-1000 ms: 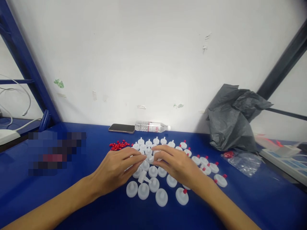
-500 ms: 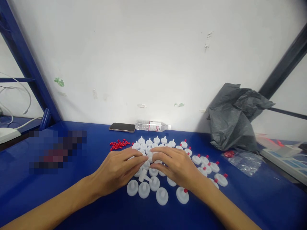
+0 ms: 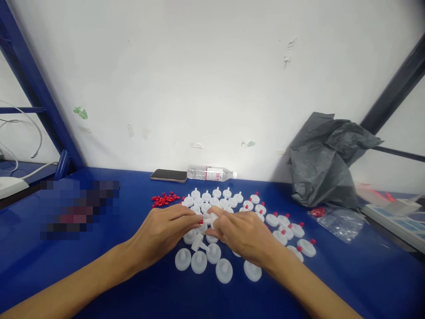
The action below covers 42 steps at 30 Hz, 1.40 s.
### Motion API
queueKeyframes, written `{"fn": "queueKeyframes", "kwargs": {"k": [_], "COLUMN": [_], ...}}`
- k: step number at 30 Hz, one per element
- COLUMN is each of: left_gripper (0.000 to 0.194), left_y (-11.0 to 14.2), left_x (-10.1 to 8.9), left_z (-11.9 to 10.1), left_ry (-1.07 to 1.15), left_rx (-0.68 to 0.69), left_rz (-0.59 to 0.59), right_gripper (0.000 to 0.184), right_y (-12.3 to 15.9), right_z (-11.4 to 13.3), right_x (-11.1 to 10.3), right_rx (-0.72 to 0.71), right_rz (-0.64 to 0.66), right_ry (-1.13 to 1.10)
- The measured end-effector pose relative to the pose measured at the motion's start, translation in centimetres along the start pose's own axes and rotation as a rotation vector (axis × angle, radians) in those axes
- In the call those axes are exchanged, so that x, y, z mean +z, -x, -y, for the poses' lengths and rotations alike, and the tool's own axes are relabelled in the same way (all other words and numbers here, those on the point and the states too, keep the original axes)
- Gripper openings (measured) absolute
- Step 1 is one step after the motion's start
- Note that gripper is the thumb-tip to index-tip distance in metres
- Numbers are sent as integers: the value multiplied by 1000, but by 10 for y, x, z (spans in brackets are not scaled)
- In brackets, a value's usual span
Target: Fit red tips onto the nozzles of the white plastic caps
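Observation:
My left hand pinches a small red cap between thumb and fingertips. Facing it, my right hand is closed on a white nozzle lid, whose spout points left at the red cap. The two meet or nearly meet; I cannot tell whether the cap sits on the spout. Around and beneath my hands stand many white nozzle lids with bare spouts. To the right are several red-tipped lids. A small white T-shaped piece leans among the nearer lids.
Loose red caps lie in a pile at the left of the lids. Behind are a phone and a plastic bottle on its side. A grey plastic bag and a clear bag lie on the right of the blue table.
My right hand has turned and drawn its fingers in, and the white nozzle lid and red cap now show between my hands. The front right lid's red tip no longer shows.

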State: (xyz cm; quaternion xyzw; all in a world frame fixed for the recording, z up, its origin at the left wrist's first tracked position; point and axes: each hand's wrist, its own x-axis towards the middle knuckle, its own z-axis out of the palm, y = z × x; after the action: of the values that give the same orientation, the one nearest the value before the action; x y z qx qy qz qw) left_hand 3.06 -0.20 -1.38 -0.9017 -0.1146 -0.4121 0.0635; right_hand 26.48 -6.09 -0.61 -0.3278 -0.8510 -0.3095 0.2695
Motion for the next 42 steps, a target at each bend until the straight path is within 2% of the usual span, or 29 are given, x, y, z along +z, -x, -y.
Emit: {"fn": "queueKeyframes", "kwargs": {"k": [9, 17, 23, 31, 34, 38, 40, 42], "left_gripper": [24, 28, 25, 23, 19, 15, 17, 21], "left_y": [4, 0, 2, -2, -5, -5, -1, 5], "left_x": [-3, -10, -12, -12, -8, -8, -12, -16], "left_z": [5, 3, 1, 0, 4, 20, 34, 51], "left_ry": [132, 83, -16, -57, -69, -162, -235, -301], "left_rx": [3, 53, 165, 198, 123, 49, -28, -166], "left_rz": [74, 93, 94, 77, 52, -21, 11, 91], "right_gripper": [24, 24, 22, 24, 22, 28, 26, 18], "right_y": [-7, -7, -6, -6, -9, -8, -4, 2], "right_z": [8, 14, 17, 14, 4, -14, -24, -35], "right_x": [-11, -12, -12, -9, -11, -15, -15, -13], "right_rx": [-66, -110, -115, -114, -40, 188, 300, 394], "right_rz": [30, 37, 28, 39, 76, 65, 87, 128], "right_ry": [27, 79, 46, 13, -47, -134, -137, -159]}}
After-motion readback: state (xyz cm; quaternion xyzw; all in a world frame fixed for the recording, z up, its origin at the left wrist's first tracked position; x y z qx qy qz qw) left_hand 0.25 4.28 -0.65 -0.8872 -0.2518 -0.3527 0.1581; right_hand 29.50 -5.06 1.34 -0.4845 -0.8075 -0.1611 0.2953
